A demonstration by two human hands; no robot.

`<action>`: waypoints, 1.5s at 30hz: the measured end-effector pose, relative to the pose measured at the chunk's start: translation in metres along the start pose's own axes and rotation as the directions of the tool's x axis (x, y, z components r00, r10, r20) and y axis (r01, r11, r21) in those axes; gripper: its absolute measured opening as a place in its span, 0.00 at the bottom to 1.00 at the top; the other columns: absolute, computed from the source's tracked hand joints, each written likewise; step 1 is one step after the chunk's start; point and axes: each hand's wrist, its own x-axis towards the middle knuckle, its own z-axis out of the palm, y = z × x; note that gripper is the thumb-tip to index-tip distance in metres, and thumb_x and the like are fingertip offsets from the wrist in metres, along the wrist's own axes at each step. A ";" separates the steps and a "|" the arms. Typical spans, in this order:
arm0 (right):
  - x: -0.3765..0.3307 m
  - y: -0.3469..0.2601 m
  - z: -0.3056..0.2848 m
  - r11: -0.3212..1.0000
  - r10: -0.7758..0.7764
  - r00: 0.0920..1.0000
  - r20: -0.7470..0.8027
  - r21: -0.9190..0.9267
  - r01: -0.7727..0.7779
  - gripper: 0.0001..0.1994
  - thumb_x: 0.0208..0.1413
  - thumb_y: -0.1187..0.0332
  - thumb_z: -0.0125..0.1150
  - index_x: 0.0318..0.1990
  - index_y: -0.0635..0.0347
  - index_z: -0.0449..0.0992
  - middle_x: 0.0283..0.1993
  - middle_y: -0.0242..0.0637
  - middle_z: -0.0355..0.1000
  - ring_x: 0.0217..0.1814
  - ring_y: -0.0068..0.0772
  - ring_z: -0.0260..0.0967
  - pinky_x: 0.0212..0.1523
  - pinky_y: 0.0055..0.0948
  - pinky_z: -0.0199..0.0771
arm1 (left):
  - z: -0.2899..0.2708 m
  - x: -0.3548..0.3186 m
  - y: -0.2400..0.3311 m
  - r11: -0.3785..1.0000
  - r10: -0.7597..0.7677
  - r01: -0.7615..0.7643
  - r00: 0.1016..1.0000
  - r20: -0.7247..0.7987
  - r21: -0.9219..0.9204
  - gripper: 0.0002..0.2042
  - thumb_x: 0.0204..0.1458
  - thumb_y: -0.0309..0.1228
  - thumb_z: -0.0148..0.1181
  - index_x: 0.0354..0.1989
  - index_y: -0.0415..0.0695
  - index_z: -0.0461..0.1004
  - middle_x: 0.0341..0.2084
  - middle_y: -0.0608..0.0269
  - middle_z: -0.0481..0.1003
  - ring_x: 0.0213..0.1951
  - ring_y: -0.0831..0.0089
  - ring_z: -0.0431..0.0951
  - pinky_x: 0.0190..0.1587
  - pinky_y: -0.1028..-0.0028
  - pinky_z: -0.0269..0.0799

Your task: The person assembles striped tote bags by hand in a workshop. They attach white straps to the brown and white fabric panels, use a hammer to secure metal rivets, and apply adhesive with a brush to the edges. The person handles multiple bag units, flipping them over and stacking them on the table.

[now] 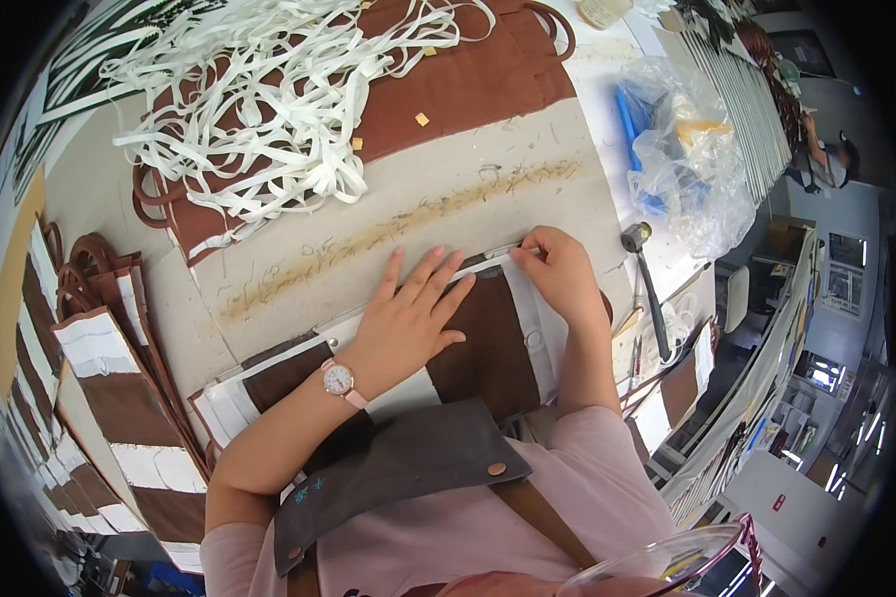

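A brown and white striped panel (483, 343), which looks like leather or fabric, lies on the table close to my body. A narrow white strip (287, 355) runs along its far edge. My left hand (408, 313), with a watch on its wrist, lies flat over that edge, fingers spread. At the right end of the same edge, thumb and bent fingers of my right hand (556, 267) pinch the strip; the fingertips partly hide the spot. Round metal-looking fasteners (535, 340) show on the panel.
Tangled white tape (269, 109) covers a large brown piece (468, 75) at the back. Right of my right hand are a hammer (650, 289) and clear plastic bags (692, 159). Striped bag pieces (134, 398) stand at left. A person (824, 164) is far right.
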 end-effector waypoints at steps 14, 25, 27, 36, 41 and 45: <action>0.000 -0.001 0.002 0.999 -0.012 1.000 -0.012 -0.038 0.012 0.09 0.51 0.69 0.66 0.29 0.65 0.73 0.27 0.44 0.70 0.28 0.39 0.67 0.32 0.36 0.67 | 0.003 0.005 -0.001 1.000 -0.010 0.010 1.000 -0.018 -0.002 0.37 0.49 0.50 0.65 0.68 0.51 0.63 0.70 0.57 0.57 0.72 0.60 0.54 0.72 0.44 0.41; -0.016 -0.014 -0.002 0.975 0.213 0.954 -0.213 -0.018 -0.221 0.10 0.51 0.72 0.66 0.37 0.63 0.72 0.31 0.46 0.72 0.33 0.50 0.72 0.37 0.43 0.72 | 0.013 0.035 -0.005 0.997 0.072 -0.072 0.997 -0.026 0.005 0.34 0.54 0.51 0.60 0.69 0.57 0.62 0.71 0.63 0.56 0.73 0.61 0.50 0.72 0.44 0.40; -0.029 -0.007 0.003 0.991 0.127 0.951 -0.281 -0.003 -0.133 0.09 0.51 0.74 0.65 0.37 0.64 0.72 0.34 0.46 0.72 0.35 0.50 0.72 0.39 0.44 0.72 | 0.014 0.035 -0.004 0.998 0.067 -0.067 0.997 -0.034 0.002 0.33 0.55 0.51 0.60 0.69 0.57 0.63 0.71 0.63 0.56 0.73 0.62 0.50 0.73 0.45 0.40; -0.050 0.005 0.026 0.897 -0.328 0.903 -0.278 -0.392 0.205 0.19 0.51 0.77 0.62 0.53 0.58 0.77 0.39 0.41 0.70 0.44 0.46 0.68 0.44 0.41 0.71 | 0.012 0.037 -0.004 0.998 0.069 -0.069 0.997 -0.028 -0.001 0.32 0.55 0.50 0.60 0.69 0.58 0.63 0.71 0.63 0.57 0.73 0.62 0.51 0.73 0.45 0.40; -0.045 0.004 0.025 0.873 -0.345 0.910 -0.231 -0.435 0.220 0.19 0.52 0.77 0.61 0.53 0.58 0.77 0.37 0.40 0.68 0.41 0.45 0.67 0.43 0.40 0.70 | 0.011 0.037 -0.003 0.998 0.069 -0.069 0.997 -0.034 0.000 0.32 0.56 0.50 0.59 0.68 0.57 0.63 0.71 0.63 0.57 0.73 0.62 0.51 0.73 0.45 0.39; -0.044 0.004 0.024 0.879 -0.327 0.917 -0.229 -0.429 0.207 0.17 0.53 0.75 0.62 0.52 0.58 0.78 0.37 0.40 0.68 0.41 0.45 0.66 0.43 0.40 0.70 | 0.012 0.036 -0.003 0.997 0.071 -0.071 0.996 -0.047 -0.007 0.31 0.56 0.50 0.60 0.68 0.57 0.64 0.71 0.64 0.57 0.73 0.63 0.52 0.73 0.45 0.38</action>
